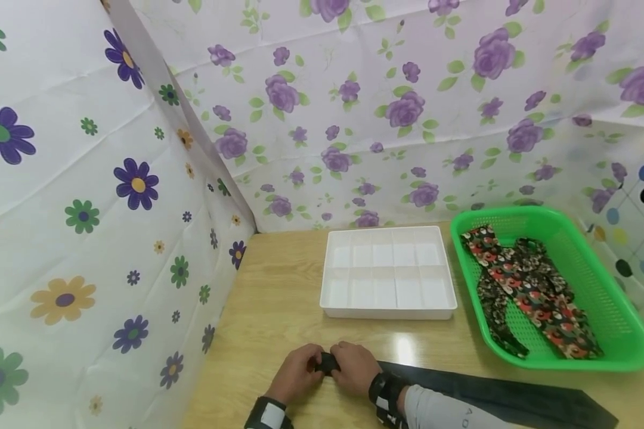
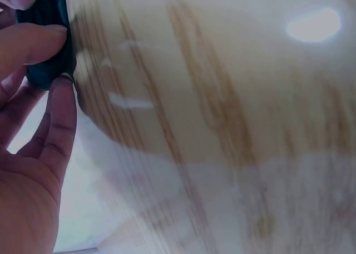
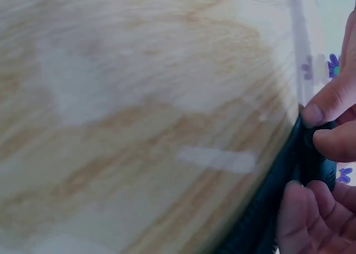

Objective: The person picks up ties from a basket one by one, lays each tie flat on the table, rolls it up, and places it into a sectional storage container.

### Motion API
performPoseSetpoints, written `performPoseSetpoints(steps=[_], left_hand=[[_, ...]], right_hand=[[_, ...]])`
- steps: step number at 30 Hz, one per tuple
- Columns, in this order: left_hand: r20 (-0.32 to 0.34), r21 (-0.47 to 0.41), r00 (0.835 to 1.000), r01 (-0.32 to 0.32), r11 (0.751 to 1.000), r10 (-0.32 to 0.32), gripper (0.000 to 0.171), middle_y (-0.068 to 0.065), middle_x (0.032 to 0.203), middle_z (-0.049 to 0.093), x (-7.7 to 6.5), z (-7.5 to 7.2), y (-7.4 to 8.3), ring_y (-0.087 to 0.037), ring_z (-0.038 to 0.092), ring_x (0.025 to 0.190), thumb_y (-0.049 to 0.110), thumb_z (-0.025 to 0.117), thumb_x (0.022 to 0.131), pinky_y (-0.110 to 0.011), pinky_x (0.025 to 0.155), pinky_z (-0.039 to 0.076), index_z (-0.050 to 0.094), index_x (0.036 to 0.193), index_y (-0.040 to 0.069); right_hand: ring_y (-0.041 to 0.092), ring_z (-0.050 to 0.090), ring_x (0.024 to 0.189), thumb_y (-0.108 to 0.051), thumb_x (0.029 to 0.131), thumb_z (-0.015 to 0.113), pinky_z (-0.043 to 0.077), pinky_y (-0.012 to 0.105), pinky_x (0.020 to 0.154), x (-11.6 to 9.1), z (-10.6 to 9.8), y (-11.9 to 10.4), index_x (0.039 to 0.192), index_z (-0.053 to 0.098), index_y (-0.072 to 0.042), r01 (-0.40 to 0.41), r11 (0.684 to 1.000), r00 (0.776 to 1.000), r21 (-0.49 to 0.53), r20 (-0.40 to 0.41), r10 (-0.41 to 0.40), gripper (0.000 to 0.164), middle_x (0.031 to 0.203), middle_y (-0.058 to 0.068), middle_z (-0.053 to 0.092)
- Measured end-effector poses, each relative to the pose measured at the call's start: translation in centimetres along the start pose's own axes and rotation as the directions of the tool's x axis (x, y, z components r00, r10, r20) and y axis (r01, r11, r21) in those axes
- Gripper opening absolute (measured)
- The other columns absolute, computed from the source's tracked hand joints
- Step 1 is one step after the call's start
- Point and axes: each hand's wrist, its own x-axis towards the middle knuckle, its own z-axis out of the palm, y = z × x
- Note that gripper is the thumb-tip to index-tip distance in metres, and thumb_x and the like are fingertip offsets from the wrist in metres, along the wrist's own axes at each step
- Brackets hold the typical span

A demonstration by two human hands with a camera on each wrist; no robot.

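A dark necktie (image 1: 499,390) lies stretched along the front of the table, its wide pointed end toward the right. Its other end is wound into a small roll (image 1: 328,363) between both hands. From the left side, my left hand (image 1: 296,374) pinches the roll with thumb and fingers. My right hand (image 1: 355,368) grips the roll's right side, where the flat length of the tie runs out beneath the wrist. Close up in the left wrist view, the roll (image 2: 50,9) shows as a thick dark bundle between the fingertips.
A white tray (image 1: 389,314) divided into several compartments stands behind the hands. To its right, a green basket (image 1: 595,298) holds patterned neckties (image 1: 520,283) in red and dark floral cloth. Flower-printed sheets (image 1: 322,119) hang behind and at the left of the wooden table (image 1: 268,286).
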Motion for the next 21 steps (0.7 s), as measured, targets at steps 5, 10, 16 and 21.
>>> performPoseSetpoints(steps=[5,10,16,21], left_hand=[[0.006,-0.031,0.999,0.037,0.999,-0.036,0.028,0.005,0.100,0.069,-0.1,0.0,0.1,-0.005,0.056,0.083,0.000,0.082,0.080,-0.022,0.070,0.047,0.065,0.094,0.018],[-0.032,-0.128,0.995,0.094,0.987,-0.099,0.043,-0.005,0.110,0.071,-0.6,0.2,0.1,-0.009,0.063,0.088,-0.001,0.082,0.080,-0.022,0.073,0.053,0.063,0.118,0.009],[-0.049,-0.253,0.981,0.171,0.952,-0.190,0.061,-0.006,0.103,0.074,-0.7,0.2,0.4,-0.013,0.067,0.087,0.001,0.084,0.080,-0.024,0.073,0.056,0.058,0.136,-0.001],[0.021,-0.425,0.961,0.259,0.867,-0.277,0.061,-0.009,0.108,0.074,-0.7,0.1,0.6,-0.017,0.069,0.092,0.002,0.086,0.078,-0.030,0.079,0.059,0.062,0.135,0.000]], right_hand=[[0.003,0.048,0.067,-0.023,0.086,0.081,0.038,0.023,0.061,-0.2,0.9,0.4,0.096,0.069,-0.017,-0.017,1.000,1.000,0.004,-0.022,0.017,0.017,0.080,-0.009,0.061],[0.001,0.051,0.072,-0.024,0.085,0.083,0.043,0.023,0.064,-0.3,2.0,1.1,0.103,0.073,-0.016,-0.033,0.999,0.998,0.043,-0.044,0.034,0.023,0.085,-0.009,0.064],[0.001,0.049,0.071,-0.018,0.082,0.083,0.042,0.022,0.064,-0.7,2.2,1.4,0.106,0.076,-0.016,-0.055,0.985,0.994,0.162,-0.081,0.069,0.025,0.081,-0.012,0.057],[0.003,0.047,0.069,-0.015,0.081,0.084,0.040,0.022,0.063,-1.0,1.6,1.4,0.104,0.078,-0.016,-0.089,0.970,0.993,0.227,-0.061,0.106,0.024,0.078,-0.011,0.055]])
